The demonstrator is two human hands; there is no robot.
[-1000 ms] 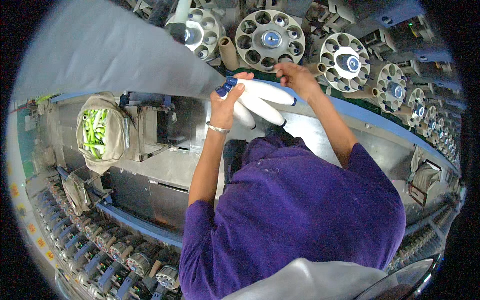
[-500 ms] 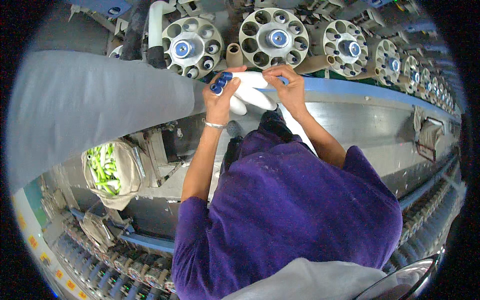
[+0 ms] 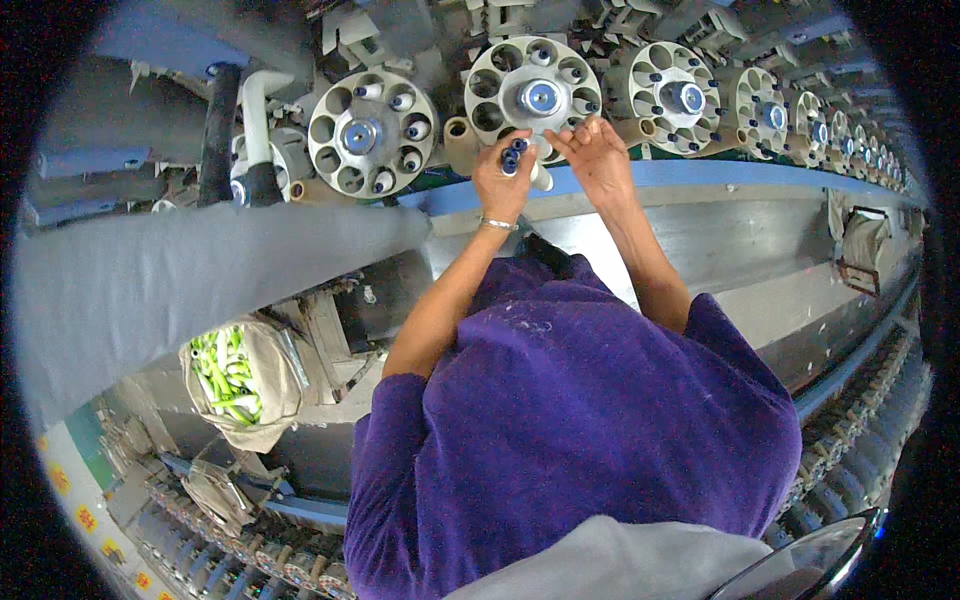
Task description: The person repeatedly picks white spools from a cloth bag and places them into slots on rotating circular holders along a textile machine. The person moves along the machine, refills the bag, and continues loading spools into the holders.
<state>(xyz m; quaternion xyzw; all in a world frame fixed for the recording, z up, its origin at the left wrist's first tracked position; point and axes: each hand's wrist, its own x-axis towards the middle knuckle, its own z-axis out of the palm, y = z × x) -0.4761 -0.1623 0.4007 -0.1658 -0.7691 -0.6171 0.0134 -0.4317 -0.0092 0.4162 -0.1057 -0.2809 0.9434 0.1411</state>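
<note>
My left hand (image 3: 500,188) is closed around several white yarn bobbins (image 3: 542,177), whose dark blue tube ends (image 3: 514,157) stick up beside the thumb. My right hand (image 3: 603,168) is raised just right of them, fingertips bent together in a pinch; any thread between them is too fine to see. Both hands are at the lower rim of a round bobbin magazine (image 3: 518,85) with a ring of holes and a blue hub. Some of its holes hold tubes with dark tips, while others on its left look dark inside.
More round magazines (image 3: 360,168) run along the machine on both sides. Below them passes a blue rail (image 3: 720,175). A grey fabric-like tube (image 3: 200,270) crosses the left side. At lower left stands a cloth sack (image 3: 285,385) of green and white tubes.
The view has shifted, and my hands now sit closer to the middle magazine. The white bobbins have turned from lying sideways to pointing away, and my right hand has come off their tips.
</note>
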